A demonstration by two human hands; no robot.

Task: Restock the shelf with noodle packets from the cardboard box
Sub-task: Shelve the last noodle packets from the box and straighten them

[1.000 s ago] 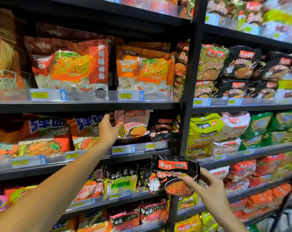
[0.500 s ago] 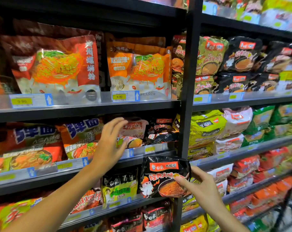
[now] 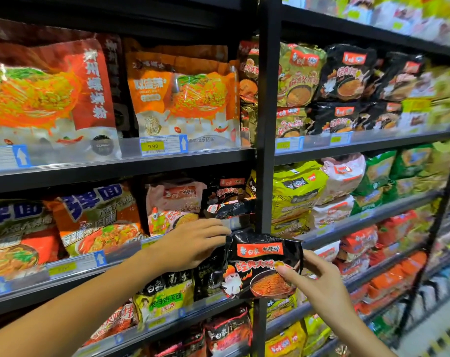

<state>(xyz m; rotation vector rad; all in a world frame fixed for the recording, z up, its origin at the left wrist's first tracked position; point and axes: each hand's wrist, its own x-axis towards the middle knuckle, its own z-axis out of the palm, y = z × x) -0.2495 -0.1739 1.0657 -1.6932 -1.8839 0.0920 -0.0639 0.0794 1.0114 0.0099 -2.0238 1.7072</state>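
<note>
While my right hand (image 3: pixel 321 287) pinches the black noodle packet (image 3: pixel 262 266) by its right edge, thumb on the printed front and the other fingers curled behind it, I'm holding it up in front of the black upright post (image 3: pixel 266 104) of the shelf unit, roughly level with the rail of the second shelf (image 3: pixel 120 256). My left hand (image 3: pixel 193 243) reaches in from the left with fingers pretty much straight and together, fingertips touching the packet's top left corner, not wrapped around anything. Just behind it, on that second shelf, there's a pink packet (image 3: pixel 175 204) and more black packets (image 3: pixel 231 199) stacked to its right. Big orange pouches (image 3: pixel 182 96) sit on the shelf above. No cardboard box in my view.
</note>
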